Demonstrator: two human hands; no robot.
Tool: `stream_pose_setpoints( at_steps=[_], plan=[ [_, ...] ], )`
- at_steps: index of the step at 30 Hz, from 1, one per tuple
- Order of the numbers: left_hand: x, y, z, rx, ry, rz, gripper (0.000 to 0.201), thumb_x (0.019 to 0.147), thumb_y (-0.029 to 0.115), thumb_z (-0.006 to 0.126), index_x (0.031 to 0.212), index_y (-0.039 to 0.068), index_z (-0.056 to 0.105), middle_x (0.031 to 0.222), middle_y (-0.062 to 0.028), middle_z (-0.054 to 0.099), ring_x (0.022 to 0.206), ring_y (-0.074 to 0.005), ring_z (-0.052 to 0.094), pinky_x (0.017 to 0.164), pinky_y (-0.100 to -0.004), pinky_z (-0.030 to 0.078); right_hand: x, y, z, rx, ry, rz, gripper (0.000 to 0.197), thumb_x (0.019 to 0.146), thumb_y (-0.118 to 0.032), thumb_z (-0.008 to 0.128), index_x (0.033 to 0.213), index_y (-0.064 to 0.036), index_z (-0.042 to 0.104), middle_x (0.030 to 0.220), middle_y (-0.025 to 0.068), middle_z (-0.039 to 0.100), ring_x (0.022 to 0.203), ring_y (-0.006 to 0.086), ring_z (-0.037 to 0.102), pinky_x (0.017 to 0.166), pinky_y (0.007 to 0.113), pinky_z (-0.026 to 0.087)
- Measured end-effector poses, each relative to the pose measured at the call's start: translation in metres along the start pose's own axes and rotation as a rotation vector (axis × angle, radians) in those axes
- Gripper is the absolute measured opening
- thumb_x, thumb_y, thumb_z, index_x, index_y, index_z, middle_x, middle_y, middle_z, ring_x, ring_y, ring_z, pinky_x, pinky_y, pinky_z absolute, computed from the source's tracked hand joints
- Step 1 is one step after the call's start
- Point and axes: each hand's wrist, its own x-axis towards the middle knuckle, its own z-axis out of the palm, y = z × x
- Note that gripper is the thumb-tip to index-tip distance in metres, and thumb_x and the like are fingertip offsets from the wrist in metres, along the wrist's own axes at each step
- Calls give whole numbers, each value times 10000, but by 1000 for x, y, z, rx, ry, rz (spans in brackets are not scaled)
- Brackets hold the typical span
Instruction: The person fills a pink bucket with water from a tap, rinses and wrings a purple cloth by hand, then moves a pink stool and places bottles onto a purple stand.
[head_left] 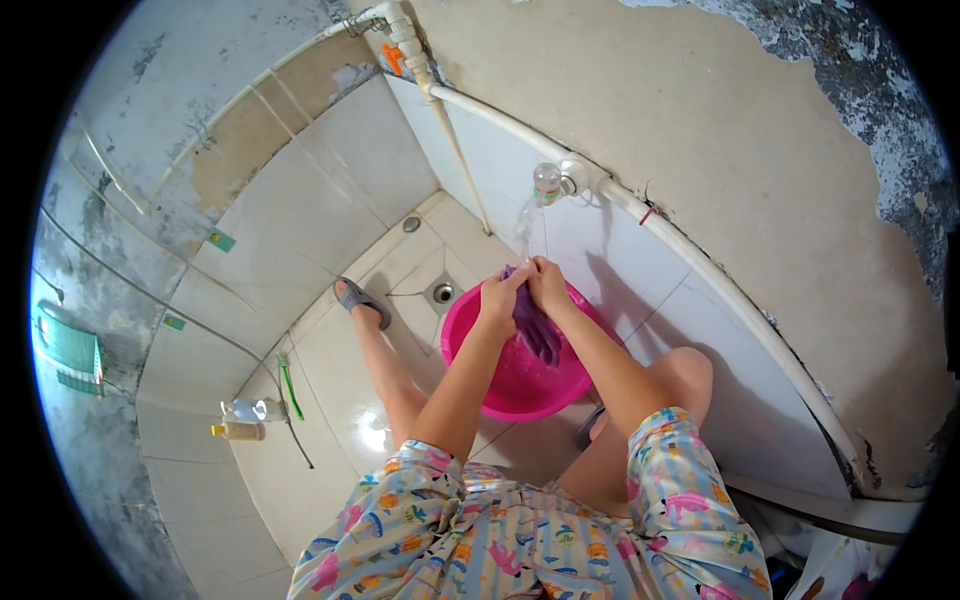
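Observation:
Over a bright pink basin (462, 325), both hands hold a limp purple glove (538, 332) near its upper end. Its finger-like ends hang down into the basin. My left hand (502, 297) is closed on its left side. My right hand (546, 285) grips the top edge, close against the left. Water (525, 225) runs down onto the hands from a tap fitted with a clear plastic bottle piece (547, 178). The fingertips partly hide the glove's opening.
A floor drain (443, 293) lies left of the basin, near my grey slipper (362, 300). Further left are a green brush-like stick (290, 385), a clear bottle (250, 409) and a yellow-capped bottle (238, 431). A white pipe (700, 262) runs along the right wall.

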Motion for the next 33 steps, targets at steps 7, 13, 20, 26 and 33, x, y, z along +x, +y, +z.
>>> stream_pose_setpoints(
  at_steps=[7,13,20,26,33],
  plan=[
    [-16,35,-19,-522,-54,10,189,847,273,570,786,97,533,731,-51,586,671,-218,580,636,-359,490,-25,-39,-29,737,-902,341,304,748,-217,608,1010,-71,558,957,42,580,889,130,521,801,286,397],
    [-42,70,-4,-677,-86,76,136,825,195,567,746,97,513,655,-19,543,645,-187,571,595,-328,473,-44,13,-15,464,-577,270,220,707,-47,662,905,22,595,763,128,638,662,224,634,645,341,518],
    [33,-17,-100,-466,160,109,102,856,105,486,931,38,469,846,-93,549,762,-237,577,719,-413,499,-42,-35,2,630,-324,286,251,644,47,638,885,12,578,693,61,591,603,163,583,552,279,471],
    [-17,-18,-33,-335,168,-351,311,898,305,441,1000,35,557,957,-101,588,837,-255,578,784,-424,484,-58,-51,-1,667,-122,82,276,660,-86,736,875,5,589,789,58,621,699,119,575,650,267,465],
    [20,-76,-75,-700,-432,57,409,888,399,381,1072,73,545,1022,-95,600,956,-272,566,909,-422,427,-86,-64,21,-85,-42,-481,466,698,-378,714,885,12,540,707,141,572,686,324,560,711,414,422]
  ],
)
